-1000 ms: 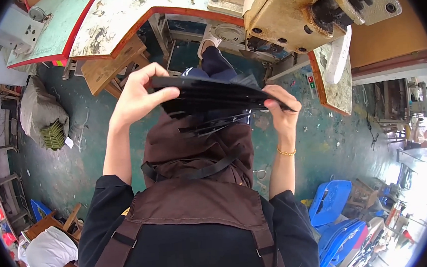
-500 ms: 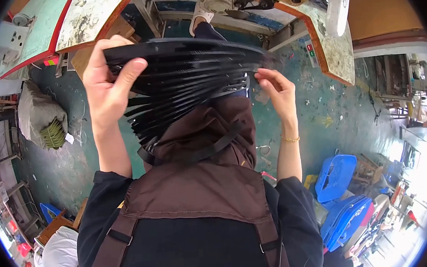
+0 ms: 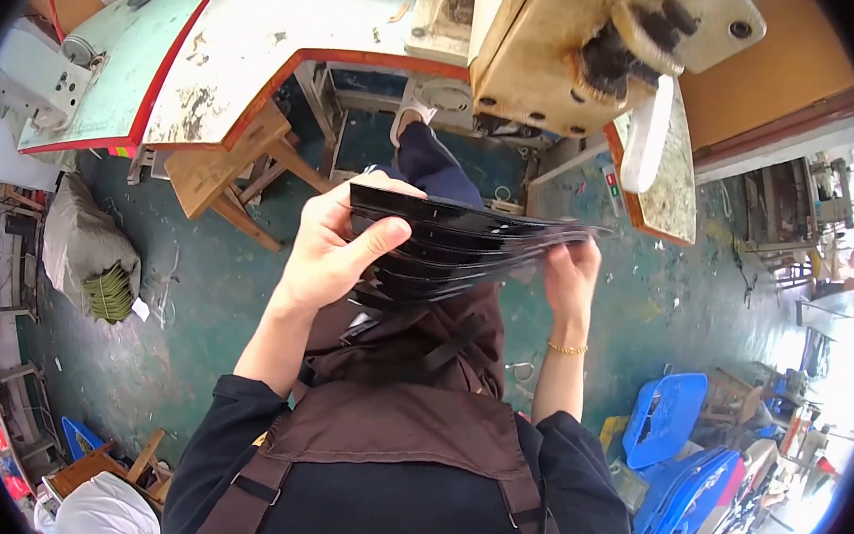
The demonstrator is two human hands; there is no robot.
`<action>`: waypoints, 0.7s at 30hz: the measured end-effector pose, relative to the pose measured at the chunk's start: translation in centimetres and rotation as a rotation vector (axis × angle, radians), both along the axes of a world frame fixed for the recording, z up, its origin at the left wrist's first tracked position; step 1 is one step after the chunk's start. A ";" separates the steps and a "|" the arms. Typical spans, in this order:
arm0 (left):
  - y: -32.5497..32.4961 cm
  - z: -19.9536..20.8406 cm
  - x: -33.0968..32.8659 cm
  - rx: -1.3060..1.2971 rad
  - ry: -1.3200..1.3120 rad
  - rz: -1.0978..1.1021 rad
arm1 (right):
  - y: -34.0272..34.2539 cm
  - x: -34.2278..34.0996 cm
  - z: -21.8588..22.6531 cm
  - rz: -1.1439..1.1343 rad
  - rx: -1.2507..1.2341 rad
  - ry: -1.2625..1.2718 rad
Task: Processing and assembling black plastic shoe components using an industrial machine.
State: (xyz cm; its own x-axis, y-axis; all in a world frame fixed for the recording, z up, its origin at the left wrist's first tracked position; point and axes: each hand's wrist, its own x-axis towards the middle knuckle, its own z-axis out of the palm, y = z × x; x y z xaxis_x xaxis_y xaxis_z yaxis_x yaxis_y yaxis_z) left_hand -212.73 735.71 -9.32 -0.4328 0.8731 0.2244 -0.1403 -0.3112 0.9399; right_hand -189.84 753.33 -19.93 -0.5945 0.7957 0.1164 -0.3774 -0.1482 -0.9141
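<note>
Head view: the left hand [image 3: 331, 254] is clamping a fanned stack of black sheets [image 3: 456, 250], now lowered to lap height; right fingers [image 3: 573, 271] are pinching its right end, nearer the desk [image 3: 259, 39].

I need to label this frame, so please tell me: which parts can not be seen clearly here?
- Head view: right hand fingertips, hidden behind the stack of black sheets.
- Exact number of sheets: edges too thin and close.
- Left hand palm, turned away.
- Person's lap, covered by the brown apron.
</note>
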 end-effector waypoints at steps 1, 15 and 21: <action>0.6 0.1 0.3 -0.013 -0.028 0.030 | 0.1 0.3 1.1 0.000 0.010 0.006; 3.9 -0.9 1.4 -0.044 0.224 0.144 | 1.0 -3.3 15.6 -0.718 1.352 -0.394; 3.5 -0.6 0.9 -0.056 0.246 0.156 | 1.5 -4.2 16.0 -0.664 1.397 -0.436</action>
State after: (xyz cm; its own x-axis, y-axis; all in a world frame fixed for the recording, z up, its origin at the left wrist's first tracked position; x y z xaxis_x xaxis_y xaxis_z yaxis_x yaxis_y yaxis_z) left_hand -211.83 739.21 -9.92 -0.5015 0.8141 0.2927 0.1396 -0.2578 0.9561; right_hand -194.05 754.86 -3.91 -0.3845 0.3349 0.8602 0.2813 0.9301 -0.2364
